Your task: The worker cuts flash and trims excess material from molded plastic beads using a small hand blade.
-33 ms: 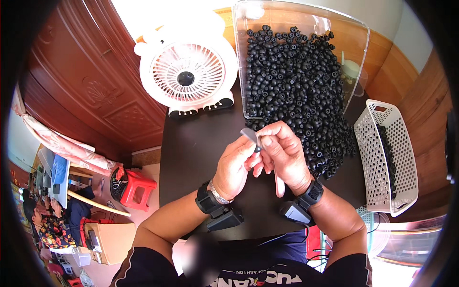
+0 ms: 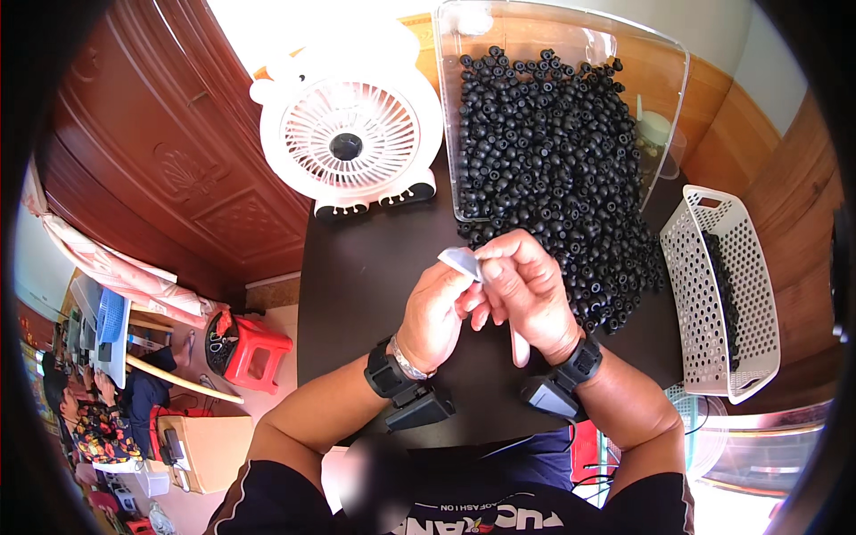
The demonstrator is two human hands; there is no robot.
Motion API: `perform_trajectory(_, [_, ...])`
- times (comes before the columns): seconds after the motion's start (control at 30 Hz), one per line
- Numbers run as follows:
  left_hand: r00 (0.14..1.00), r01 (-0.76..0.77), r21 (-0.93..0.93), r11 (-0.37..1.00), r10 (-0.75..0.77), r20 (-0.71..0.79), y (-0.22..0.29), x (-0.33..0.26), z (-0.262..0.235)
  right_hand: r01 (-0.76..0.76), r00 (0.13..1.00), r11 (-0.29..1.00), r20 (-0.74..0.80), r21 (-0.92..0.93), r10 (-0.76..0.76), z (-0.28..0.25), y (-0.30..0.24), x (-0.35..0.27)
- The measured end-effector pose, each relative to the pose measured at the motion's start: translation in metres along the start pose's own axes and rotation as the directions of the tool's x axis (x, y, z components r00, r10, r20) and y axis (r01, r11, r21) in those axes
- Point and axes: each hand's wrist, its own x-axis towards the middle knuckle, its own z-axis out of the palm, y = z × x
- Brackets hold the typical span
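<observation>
Above the dark table, my left hand [image 2: 437, 308] is closed, with a small curved metal blade [image 2: 461, 262] sticking up past its thumb and forefinger. The blade's broad face looks pale and shiny. My right hand [image 2: 533, 290] meets it in a pinch, thumb against forefinger, right beside the blade. Whatever lies between the right fingertips is hidden or too small to make out. Just beyond the hands spreads a heap of small round black parts [image 2: 553, 152], each with a hollow end. It spills from a clear plastic bin [image 2: 453, 134] onto the tabletop.
A white animal-shaped fan [image 2: 346, 147] stands at the far left of the table [image 2: 357, 294]. To the right is a white perforated basket [image 2: 758, 321] with black pieces inside. A red stool [image 2: 259, 352] sits on the floor at left, and another person [image 2: 107, 428] works farther off.
The blade has tilted in my fingers, its face turning from dark grey to bright and its tip shifting slightly left. Both hands stay nearly in place.
</observation>
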Motion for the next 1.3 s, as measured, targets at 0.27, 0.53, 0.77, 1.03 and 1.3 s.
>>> perform_trajectory(0.27, [0.996,0.066,-0.064,0.996,-0.062,0.066,0.005,0.004,0.001,0.003,0.996,0.995,-0.093,0.102,0.007,0.001,-0.004,0.003])
perform_trajectory(0.53, [0.997,0.051,0.007,0.999,-0.052,0.051,0.008,0.005,0.003,-0.021,0.993,0.997,-0.111,0.08,0.03,0.001,-0.001,0.004])
perform_trajectory(0.77, [0.998,0.05,0.002,0.999,-0.05,0.029,0.007,0.005,0.005,-0.019,0.997,0.994,-0.069,0.107,0.027,-0.002,-0.002,0.003])
perform_trajectory(1.03, [0.998,0.037,0.02,0.999,-0.038,0.054,0.011,0.003,0.009,-0.016,0.996,0.996,-0.084,0.089,0.024,-0.001,-0.001,0.001])
perform_trajectory(1.3, [0.996,0.025,-0.027,0.999,-0.022,0.089,0.006,0.004,0.001,0.01,0.997,0.999,-0.082,0.039,-0.007,-0.001,0.0,0.002])
